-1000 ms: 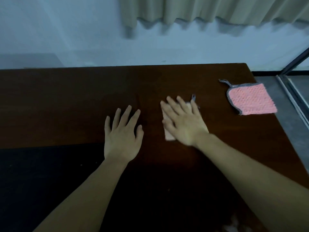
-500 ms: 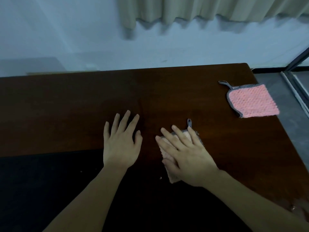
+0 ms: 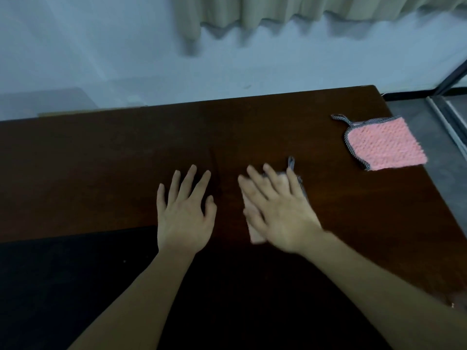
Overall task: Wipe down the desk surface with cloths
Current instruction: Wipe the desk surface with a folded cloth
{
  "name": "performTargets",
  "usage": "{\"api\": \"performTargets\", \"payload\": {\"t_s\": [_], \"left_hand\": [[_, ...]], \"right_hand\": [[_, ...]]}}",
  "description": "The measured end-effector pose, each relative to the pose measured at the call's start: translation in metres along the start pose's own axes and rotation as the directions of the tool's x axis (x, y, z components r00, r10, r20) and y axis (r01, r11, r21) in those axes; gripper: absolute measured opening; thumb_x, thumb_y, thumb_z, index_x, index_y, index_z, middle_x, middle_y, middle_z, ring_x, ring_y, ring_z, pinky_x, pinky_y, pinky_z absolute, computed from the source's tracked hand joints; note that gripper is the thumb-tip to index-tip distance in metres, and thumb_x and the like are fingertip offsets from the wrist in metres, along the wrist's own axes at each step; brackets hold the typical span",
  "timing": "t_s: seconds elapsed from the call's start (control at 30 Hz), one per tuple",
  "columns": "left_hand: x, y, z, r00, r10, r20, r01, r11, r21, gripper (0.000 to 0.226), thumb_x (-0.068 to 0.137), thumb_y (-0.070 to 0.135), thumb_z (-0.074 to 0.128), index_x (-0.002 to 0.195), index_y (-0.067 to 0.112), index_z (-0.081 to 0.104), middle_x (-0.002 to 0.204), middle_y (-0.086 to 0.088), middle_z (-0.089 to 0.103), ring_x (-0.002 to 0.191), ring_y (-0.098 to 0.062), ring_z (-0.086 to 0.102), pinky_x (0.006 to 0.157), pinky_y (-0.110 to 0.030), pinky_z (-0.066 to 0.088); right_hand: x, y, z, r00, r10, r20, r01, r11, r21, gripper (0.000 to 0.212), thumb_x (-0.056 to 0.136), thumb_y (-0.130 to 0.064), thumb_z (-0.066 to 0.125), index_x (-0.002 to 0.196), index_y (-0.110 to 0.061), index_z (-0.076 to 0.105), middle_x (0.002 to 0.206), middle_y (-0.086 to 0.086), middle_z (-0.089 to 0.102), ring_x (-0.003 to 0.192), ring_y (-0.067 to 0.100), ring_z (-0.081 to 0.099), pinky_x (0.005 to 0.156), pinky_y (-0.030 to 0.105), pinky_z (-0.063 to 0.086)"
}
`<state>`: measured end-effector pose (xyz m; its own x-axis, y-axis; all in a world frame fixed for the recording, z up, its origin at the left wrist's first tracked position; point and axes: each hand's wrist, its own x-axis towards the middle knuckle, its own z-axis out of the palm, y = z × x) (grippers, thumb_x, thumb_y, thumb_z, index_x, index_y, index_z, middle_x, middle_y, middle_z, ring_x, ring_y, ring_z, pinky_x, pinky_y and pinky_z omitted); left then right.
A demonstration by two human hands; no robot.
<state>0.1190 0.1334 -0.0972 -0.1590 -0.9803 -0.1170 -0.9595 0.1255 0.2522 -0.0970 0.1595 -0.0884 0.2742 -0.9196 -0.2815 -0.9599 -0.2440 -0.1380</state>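
My right hand [image 3: 276, 210] lies flat with straight fingers on a small pale pink cloth [image 3: 255, 233] near the middle of the dark brown desk [image 3: 101, 160]; the hand is blurred. Most of that cloth is hidden under the palm, with its grey loop [image 3: 291, 162] sticking out past the fingertips. My left hand [image 3: 184, 210] rests flat on the bare wood just left of it, fingers spread, holding nothing. A second pink cloth [image 3: 384, 145] with grey edging lies at the desk's far right corner.
A black mat [image 3: 63, 286] covers the near left part of the desk. The desk's right edge drops to a grey floor [image 3: 444, 188]. A pale wall [image 3: 101, 46] and a beige curtain [image 3: 278, 8] stand behind the desk.
My right hand pulled the cloth toward me, then slid it away again across the wood. My left hand has stayed flat in the same spot.
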Motion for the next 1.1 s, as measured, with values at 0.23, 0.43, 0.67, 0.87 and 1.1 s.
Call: {"api": "performTargets", "payload": {"t_s": [0.23,0.43,0.67,0.87,1.1], "left_hand": [[0.000,-0.001,0.003,0.999,0.019,-0.028,-0.019,1.000,0.002,0.059,0.101,0.050,0.016,0.159,0.039,0.020,0.169,0.009,0.008,0.156,-0.019,-0.002,0.126,-0.049,-0.002],[0.001,0.001,0.000,1.000,0.015,-0.006,-0.015,1.000,-0.004,0.058,0.104,0.048,0.025,0.160,0.040,0.015,0.170,0.009,0.004,0.156,-0.020,-0.005,0.126,-0.049,-0.004],[0.001,0.000,0.001,1.000,0.019,0.014,-0.019,1.000,-0.013,0.057,0.105,0.046,0.026,0.160,0.040,0.011,0.170,0.008,0.001,0.156,-0.020,-0.007,0.125,-0.051,-0.005],[0.005,-0.003,-0.011,0.992,0.030,0.120,-0.026,0.999,-0.039,0.057,0.106,0.047,0.029,0.160,0.039,0.013,0.170,0.006,0.002,0.156,-0.023,-0.006,0.125,-0.053,-0.002],[0.014,0.015,-0.019,0.988,0.116,0.104,-0.113,0.993,-0.035,0.055,0.107,0.043,0.034,0.159,0.036,0.020,0.169,0.006,0.009,0.156,-0.020,0.002,0.126,-0.053,0.000]], "right_hand": [[-0.023,0.002,0.011,0.994,-0.110,-0.003,0.110,0.994,0.000,0.064,0.104,-0.061,0.016,0.161,-0.041,-0.004,0.168,-0.012,-0.012,0.155,0.019,-0.018,0.123,0.054,-0.010],[0.056,0.037,-0.017,0.986,0.150,-0.069,-0.148,0.988,0.035,0.062,0.105,-0.058,0.012,0.160,-0.042,-0.010,0.170,-0.010,-0.010,0.156,0.020,-0.015,0.123,0.054,-0.011],[0.020,0.005,0.000,0.973,0.209,-0.100,-0.203,0.977,0.062,0.061,0.106,-0.055,0.009,0.161,-0.038,-0.010,0.170,-0.008,-0.010,0.156,0.022,-0.014,0.123,0.056,-0.010],[-0.069,-0.023,0.025,0.980,0.196,-0.020,-0.195,0.980,0.048,0.063,0.100,-0.062,0.001,0.157,-0.043,-0.020,0.166,-0.013,-0.021,0.153,0.016,-0.025,0.124,0.053,-0.012],[-0.025,0.024,0.007,0.969,0.239,-0.061,-0.237,0.970,0.047,0.062,0.103,-0.061,0.007,0.158,-0.044,-0.016,0.169,-0.013,-0.014,0.155,0.016,-0.019,0.124,0.052,-0.012]]}}
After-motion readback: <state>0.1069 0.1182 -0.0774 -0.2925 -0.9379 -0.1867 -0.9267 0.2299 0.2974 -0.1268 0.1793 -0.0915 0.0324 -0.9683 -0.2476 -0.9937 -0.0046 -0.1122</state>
